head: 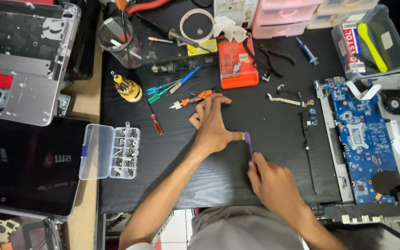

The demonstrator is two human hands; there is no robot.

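While the left hand (214, 124) rests with fingers spread, right-hand (274, 185) fingers pinch a slim purple tool (249, 144), seemingly plastic.

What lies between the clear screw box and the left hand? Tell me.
In the head view, a red-handled screwdriver lies between the clear screw box and the left hand; otherwise only bare black mat.

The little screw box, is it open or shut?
Open. The screw box has its clear lid swung out flat to the left, compartments uncovered.
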